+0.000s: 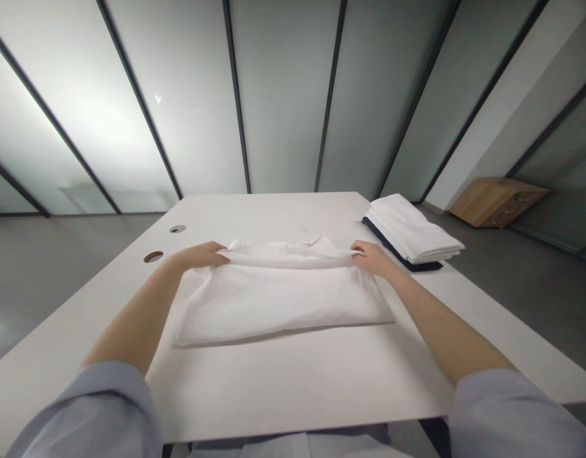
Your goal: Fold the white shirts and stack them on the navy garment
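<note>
A white garment, which looks like a shirt (283, 296), lies on the white table (293, 388) in front of me, its near edge straight and folded. Along its far side a strip of the cloth is raised between my hands. At the far left corner my left hand (204, 256) pinches the cloth between thumb and fingers. My right hand (367, 256) grips the far right corner in the same way. Some crumpled fabric shows just beyond the raised strip; how it is layered underneath is hidden.
To the right, a stack of folded white cloth (412, 229) sits on dark folded cloth (426, 266) near the table's right edge. Two round holes (153, 257) pierce the tabletop at left. A wooden cabinet (496, 200) stands on the floor by frosted glass panels (283, 95).
</note>
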`<state>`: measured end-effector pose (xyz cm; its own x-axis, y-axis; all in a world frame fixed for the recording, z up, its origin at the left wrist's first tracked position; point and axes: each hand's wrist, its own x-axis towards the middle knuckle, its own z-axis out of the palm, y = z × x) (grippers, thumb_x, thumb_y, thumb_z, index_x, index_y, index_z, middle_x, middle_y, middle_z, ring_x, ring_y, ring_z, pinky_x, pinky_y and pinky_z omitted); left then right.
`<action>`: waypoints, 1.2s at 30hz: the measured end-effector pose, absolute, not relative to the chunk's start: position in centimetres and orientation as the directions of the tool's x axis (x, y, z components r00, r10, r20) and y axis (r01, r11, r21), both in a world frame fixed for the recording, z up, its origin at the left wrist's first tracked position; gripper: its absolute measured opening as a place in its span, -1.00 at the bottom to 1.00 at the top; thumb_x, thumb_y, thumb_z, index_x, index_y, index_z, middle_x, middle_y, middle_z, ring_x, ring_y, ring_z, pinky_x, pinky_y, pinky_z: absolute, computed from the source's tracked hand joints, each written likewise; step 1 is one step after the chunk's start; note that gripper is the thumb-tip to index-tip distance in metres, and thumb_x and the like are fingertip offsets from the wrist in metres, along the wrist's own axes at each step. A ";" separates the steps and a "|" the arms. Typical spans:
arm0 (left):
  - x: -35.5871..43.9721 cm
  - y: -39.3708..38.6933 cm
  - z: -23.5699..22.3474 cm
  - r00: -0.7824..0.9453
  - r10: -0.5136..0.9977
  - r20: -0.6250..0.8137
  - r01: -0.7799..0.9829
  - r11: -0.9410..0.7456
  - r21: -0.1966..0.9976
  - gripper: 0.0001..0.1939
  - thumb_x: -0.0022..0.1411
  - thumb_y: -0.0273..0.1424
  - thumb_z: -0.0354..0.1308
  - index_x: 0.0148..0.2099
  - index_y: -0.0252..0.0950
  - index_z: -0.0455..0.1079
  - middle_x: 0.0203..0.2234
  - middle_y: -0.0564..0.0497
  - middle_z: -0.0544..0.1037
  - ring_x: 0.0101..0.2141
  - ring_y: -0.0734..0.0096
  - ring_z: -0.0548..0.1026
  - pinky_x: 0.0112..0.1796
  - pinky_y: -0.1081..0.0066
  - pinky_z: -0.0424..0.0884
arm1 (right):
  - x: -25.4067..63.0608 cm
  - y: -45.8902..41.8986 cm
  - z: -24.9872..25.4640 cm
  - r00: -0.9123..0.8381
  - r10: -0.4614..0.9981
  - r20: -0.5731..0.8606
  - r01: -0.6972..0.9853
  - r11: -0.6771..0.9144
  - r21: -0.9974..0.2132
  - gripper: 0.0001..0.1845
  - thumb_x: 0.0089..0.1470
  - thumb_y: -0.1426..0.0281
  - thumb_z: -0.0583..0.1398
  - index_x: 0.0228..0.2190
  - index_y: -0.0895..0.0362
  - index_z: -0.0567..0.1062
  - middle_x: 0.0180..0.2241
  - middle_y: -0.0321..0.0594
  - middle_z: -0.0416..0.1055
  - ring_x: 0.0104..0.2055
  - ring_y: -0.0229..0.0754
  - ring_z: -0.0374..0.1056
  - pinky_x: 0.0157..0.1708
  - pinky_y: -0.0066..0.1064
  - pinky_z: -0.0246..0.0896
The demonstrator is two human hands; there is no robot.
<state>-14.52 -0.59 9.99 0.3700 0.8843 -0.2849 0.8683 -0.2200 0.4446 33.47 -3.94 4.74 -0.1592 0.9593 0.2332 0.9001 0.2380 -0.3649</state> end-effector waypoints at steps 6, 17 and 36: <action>-14.8 2.7 12.2 0.300 0.939 -0.169 0.866 -0.194 0.461 -0.65 -0.04 -0.09 0.10 -0.34 -0.25 0.47 -0.42 0.04 0.55 -0.34 0.24 0.50 -0.35 0.41 0.40 | 35.3 0.3 6.8 -0.026 0.966 0.256 0.710 0.198 -0.676 -0.81 -0.20 0.39 0.10 -0.45 0.16 0.45 -0.47 -0.28 0.40 -0.38 -0.20 0.28 -0.35 -0.45 0.13; -10.4 8.5 6.2 0.016 0.996 -0.083 1.000 -0.016 0.006 -0.59 0.20 -0.29 -0.08 -0.02 -0.28 0.48 -0.03 -0.19 0.52 -0.02 0.10 0.46 -0.13 0.31 0.37 | 32.5 8.6 4.1 0.162 0.987 0.022 0.897 -0.138 -0.420 -0.77 -0.03 0.49 0.08 -0.40 0.18 0.54 -0.38 -0.14 0.50 -0.31 -0.16 0.38 -0.38 -0.47 0.15; -0.3 3.8 0.5 0.090 0.995 -0.030 0.992 -0.087 0.090 -0.23 0.23 0.15 -0.27 0.31 -0.18 0.11 0.31 -0.21 0.08 0.28 -0.14 0.00 0.15 -0.22 -0.06 | 19.6 4.9 0.6 -0.213 0.977 -0.027 0.973 0.209 -0.103 -0.32 0.22 -0.03 -0.09 0.21 0.09 0.24 0.27 0.03 0.08 0.29 0.14 -0.04 0.20 0.03 -0.21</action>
<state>-0.28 3.84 0.50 0.0900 0.9955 -0.0296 0.9921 -0.0871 0.0903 19.65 4.90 0.58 -0.2127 0.9768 -0.0266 0.9725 0.2090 -0.1027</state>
